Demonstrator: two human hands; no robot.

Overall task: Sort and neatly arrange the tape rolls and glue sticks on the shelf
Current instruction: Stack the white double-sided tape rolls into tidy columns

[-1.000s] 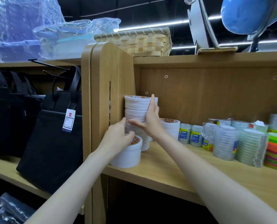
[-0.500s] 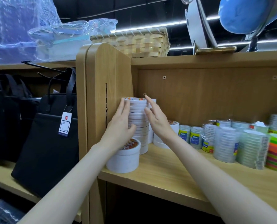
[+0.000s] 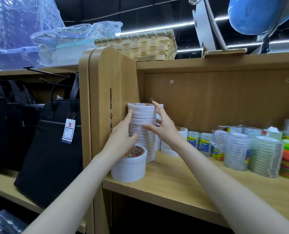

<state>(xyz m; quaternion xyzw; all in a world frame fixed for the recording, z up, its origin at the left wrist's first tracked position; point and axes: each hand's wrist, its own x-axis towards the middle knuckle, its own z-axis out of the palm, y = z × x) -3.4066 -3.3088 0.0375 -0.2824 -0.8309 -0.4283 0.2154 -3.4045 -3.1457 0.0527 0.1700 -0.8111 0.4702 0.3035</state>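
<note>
In the head view I am looking at a tall stack of white tape rolls (image 3: 143, 125) standing on the shelf (image 3: 182, 179), tucked against the wooden side panel (image 3: 110, 92) at the far left. A shorter stack of wider rolls (image 3: 129, 163) is sitting just in front of it. I am judging the tall stack as light but loose — thin rigid rings piled on each other, likely to shear sideways if pushed from one side only — so the flanks at mid-height are where I would be steadying it, both sides at once.

My left hand (image 3: 121, 134) is lying against the stack's left flank, fingers straight and reaching upward, thumb across its front. My right hand (image 3: 164, 125) is spreading relaxed fingers along the right flank, index tip near the top roll — neither hand is gripping anything. Clear tape stacks (image 3: 235, 151) are standing well apart to the right.
</note>
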